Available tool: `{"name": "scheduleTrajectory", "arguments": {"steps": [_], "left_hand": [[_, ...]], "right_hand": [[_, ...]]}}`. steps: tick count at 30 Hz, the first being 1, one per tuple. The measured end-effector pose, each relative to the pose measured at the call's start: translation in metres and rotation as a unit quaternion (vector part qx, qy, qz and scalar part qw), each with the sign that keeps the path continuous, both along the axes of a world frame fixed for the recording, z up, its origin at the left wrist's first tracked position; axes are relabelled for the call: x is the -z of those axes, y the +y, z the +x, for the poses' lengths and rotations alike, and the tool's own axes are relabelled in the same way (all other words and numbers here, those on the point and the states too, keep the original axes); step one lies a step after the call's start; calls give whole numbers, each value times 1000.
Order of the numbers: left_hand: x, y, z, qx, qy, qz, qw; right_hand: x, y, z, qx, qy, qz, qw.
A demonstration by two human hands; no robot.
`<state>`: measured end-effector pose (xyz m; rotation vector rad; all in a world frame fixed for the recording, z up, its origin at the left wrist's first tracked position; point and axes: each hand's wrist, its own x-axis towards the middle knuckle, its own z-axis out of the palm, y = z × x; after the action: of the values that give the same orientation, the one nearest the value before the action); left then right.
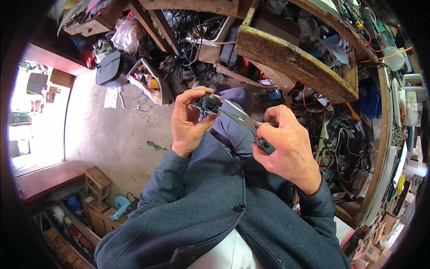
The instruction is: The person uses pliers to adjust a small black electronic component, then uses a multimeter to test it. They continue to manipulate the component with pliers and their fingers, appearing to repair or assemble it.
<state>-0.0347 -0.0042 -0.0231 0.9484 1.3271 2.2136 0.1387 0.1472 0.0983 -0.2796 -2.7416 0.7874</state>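
Note:
Between the thumb and fingers of my left hand (189,121) is a small black part (208,104) with a dark, uneven face; its exact kind cannot be made out. My right hand (286,150) is closed around the dark handles of long-nose pliers (242,119). The metal jaws are parted and point left at the black part. One jaw tip comes close to its lower right edge, and whether they touch is unclear. Both hands are raised in front of my lap, above my grey trousers (233,130).
Ahead on the right stands a worn wooden drawer (295,60) full of clutter. Tangled cables (345,152) lie to the right. A black bin (109,69) and a white box of scraps (148,83) are on the concrete floor (103,130), with a small wooden stool (97,181) at lower left.

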Motion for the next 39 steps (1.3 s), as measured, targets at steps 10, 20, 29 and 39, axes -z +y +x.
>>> {"name": "scheduleTrajectory", "arguments": {"steps": [10, 20, 29, 39], "left_hand": [[4, -3, -2, -22, 93, -23, 995], [-3, -6, -3, -44, 157, -49, 985], [-2, -9, 1, -72, 174, -80, 979], [-6, -11, 6, -84, 181, -85, 976]], "right_hand": [[-3, -1, -1, -23, -23, 20, 999], [0, -5, -2, -10, 2, 45, 999], [12, -21, -3, 54, 22, 220, 974], [26, -18, -7, 64, 33, 314, 947]]}}
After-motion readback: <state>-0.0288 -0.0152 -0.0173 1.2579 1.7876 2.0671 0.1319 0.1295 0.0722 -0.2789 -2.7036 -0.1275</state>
